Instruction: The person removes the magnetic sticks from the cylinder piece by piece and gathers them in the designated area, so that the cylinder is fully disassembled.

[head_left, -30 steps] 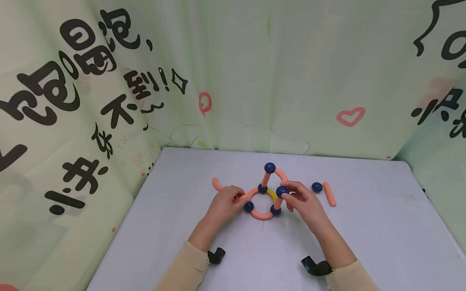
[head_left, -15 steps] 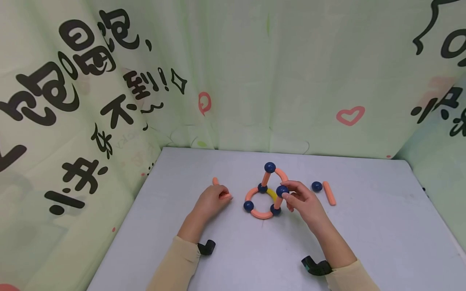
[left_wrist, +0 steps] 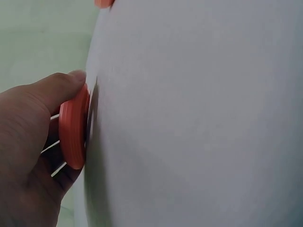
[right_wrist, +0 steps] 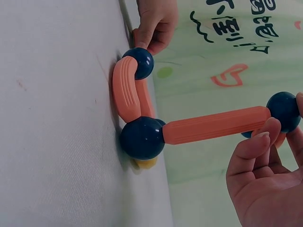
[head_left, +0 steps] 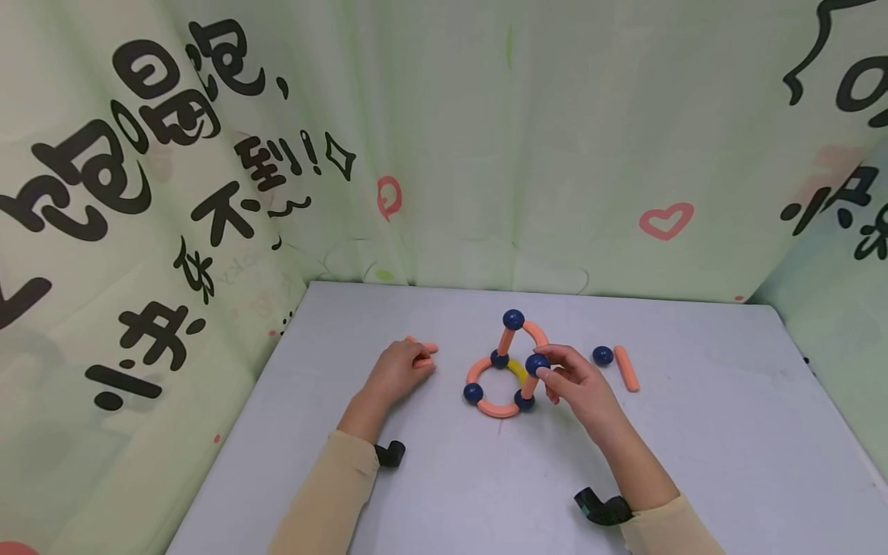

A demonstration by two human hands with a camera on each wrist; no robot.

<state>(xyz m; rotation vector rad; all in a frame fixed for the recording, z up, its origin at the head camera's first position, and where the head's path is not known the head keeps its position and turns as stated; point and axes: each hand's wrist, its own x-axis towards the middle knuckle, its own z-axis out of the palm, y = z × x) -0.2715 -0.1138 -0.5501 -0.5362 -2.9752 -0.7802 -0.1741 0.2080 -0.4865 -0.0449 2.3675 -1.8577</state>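
In the head view, a ball-and-rod structure stands mid-table: a ring of curved orange rods (head_left: 496,412), a yellow curved rod (head_left: 516,370) and dark blue balls, with straight rods rising from it. My right hand (head_left: 579,385) holds the blue ball (head_left: 537,364) atop the near upright orange rod (right_wrist: 218,125). Left of the ring, my left hand (head_left: 395,374) pinches a curved orange rod (left_wrist: 73,130) close to the tabletop. Another orange rod (head_left: 430,348) lies by its fingers, partly hidden. The far upright bears a blue ball (head_left: 513,319), from which an orange arc runs towards my right hand.
On the table (head_left: 694,432), right of the structure, lie a loose blue ball (head_left: 602,355) and a straight orange rod (head_left: 627,368). A printed curtain (head_left: 458,154) rises behind the table and along its sides.
My left hand has moved left from the ring with a curved orange rod, then slightly away from me to the other orange rod, which has shifted. My right hand keeps its place.
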